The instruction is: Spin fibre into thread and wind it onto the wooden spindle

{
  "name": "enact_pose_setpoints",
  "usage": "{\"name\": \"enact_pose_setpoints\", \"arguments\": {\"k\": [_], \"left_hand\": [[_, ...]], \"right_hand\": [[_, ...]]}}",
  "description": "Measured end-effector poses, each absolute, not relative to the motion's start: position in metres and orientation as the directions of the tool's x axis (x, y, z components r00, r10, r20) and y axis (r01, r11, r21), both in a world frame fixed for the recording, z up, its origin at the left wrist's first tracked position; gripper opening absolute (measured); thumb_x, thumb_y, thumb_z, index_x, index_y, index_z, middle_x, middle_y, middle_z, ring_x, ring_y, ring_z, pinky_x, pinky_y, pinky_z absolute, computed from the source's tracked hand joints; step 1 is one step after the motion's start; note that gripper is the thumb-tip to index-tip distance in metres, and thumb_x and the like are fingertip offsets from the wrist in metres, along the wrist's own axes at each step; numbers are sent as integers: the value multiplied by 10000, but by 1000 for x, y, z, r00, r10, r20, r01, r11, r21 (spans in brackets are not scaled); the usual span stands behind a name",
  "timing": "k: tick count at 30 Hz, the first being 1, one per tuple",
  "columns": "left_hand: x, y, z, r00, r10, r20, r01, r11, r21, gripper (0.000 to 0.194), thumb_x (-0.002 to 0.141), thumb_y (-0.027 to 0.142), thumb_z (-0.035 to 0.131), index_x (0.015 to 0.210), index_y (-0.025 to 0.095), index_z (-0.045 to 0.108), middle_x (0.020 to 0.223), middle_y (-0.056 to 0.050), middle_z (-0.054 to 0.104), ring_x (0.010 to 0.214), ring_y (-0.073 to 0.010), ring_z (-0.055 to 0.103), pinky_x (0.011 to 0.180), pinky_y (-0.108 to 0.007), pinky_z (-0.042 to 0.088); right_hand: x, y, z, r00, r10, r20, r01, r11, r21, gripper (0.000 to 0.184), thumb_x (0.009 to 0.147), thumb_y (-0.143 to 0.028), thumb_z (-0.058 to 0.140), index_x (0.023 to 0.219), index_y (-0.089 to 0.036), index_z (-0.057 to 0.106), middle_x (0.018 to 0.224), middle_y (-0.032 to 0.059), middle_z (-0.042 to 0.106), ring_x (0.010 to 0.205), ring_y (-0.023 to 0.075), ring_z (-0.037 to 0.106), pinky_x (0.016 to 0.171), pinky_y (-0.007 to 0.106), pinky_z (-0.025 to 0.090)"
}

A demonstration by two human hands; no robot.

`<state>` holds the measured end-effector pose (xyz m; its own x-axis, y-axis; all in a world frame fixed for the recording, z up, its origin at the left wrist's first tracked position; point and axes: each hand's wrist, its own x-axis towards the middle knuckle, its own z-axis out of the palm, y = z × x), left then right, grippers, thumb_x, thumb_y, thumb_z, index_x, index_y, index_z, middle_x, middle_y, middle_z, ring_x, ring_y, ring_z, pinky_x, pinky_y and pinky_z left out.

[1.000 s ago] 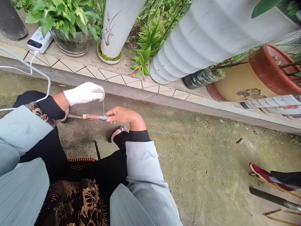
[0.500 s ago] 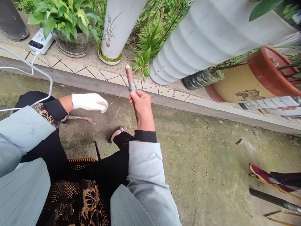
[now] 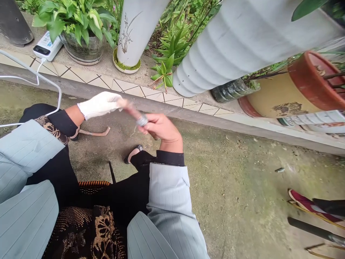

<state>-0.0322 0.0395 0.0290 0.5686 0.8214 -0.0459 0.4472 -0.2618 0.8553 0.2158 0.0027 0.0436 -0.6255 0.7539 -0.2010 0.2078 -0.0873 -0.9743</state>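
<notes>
My right hand (image 3: 164, 128), bare, is closed round a short wooden stick (image 3: 131, 110), which tilts up toward the left. Grey wire (image 3: 142, 120) is wound in a tight band round the stick just beyond my fingers. My left hand (image 3: 100, 104), in a white glove, is closed by the stick's far tip; motion blurs that end, and I cannot tell whether the glove touches it. The free wire running to the glove is too thin to make out now. Below my left wrist, a second bent stick (image 3: 94, 133) lies near the ground.
A tiled ledge (image 3: 118, 85) runs ahead, bearing a power bank (image 3: 47, 46) with a white cable (image 3: 58, 91), a potted plant (image 3: 83, 46), white planters (image 3: 129, 39) and a red-rimmed pot (image 3: 293, 84). At right on the concrete is another person's red shoe (image 3: 303, 203).
The stick has swung from nearly upright to leaning left, toward the glove. My left hand has risen slightly, and my right hand has turned and dropped a little.
</notes>
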Motion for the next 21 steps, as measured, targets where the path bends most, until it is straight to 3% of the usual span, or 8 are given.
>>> {"name": "enact_pose_setpoints", "arguments": {"k": [2,4,7,11,14,17,19,21], "left_hand": [[-31,37,27,630,771,-93,434,-249,866,261,835,279,484,901,133,691,753,-30,649,607,-95,532,613,-228,402],[-30,34,25,722,678,-137,409,-258,875,243,831,294,503,867,151,696,743,-18,651,611,-97,543,602,-218,396],[-27,32,24,805,576,-141,349,-268,898,229,822,313,528,831,167,704,779,-17,677,698,-117,590,649,-214,415],[-24,30,27,837,530,-136,343,-315,885,230,825,323,531,809,173,705,797,-23,700,748,-132,607,685,-210,429],[-24,29,29,844,517,-147,357,-335,872,225,824,314,530,797,174,702,769,-16,692,730,-128,597,679,-205,427],[-26,31,29,794,592,-140,367,-282,886,230,820,313,530,823,161,702,727,-21,666,658,-118,567,621,-212,413],[-28,34,28,737,664,-123,384,-262,886,230,813,309,532,826,147,695,700,-23,646,598,-105,531,578,-216,394],[-29,38,26,684,723,-95,396,-258,881,222,808,296,528,808,134,680,697,-24,634,568,-93,502,561,-216,384]], "right_hand": [[227,8,45,-294,955,-44,108,-12,-994,352,796,-513,639,880,-172,637,625,-24,544,540,79,485,494,201,392],[233,15,38,-54,998,-10,123,-3,-992,340,811,-520,622,876,-186,622,621,-28,533,523,76,480,479,195,386],[234,25,21,52,995,-84,206,-93,-974,316,802,-491,634,815,-176,601,618,-26,544,496,67,465,463,187,378],[227,30,4,57,978,-199,415,-204,-886,250,824,-401,603,782,-154,608,623,-10,573,489,73,460,476,199,373],[220,27,1,6,958,-288,709,-207,-674,182,811,-311,602,752,-142,633,611,4,585,528,101,489,546,232,382],[212,22,1,-129,899,-419,855,-113,-506,168,809,-285,600,722,-148,641,607,11,598,562,112,504,584,243,367],[207,18,3,-273,793,-545,857,-58,-512,166,802,-282,607,701,-153,634,585,-1,585,539,99,486,568,234,354],[203,15,6,-452,627,-634,805,-20,-594,169,784,-292,627,684,-155,626,567,-19,562,518,84,468,549,223,352]]}}
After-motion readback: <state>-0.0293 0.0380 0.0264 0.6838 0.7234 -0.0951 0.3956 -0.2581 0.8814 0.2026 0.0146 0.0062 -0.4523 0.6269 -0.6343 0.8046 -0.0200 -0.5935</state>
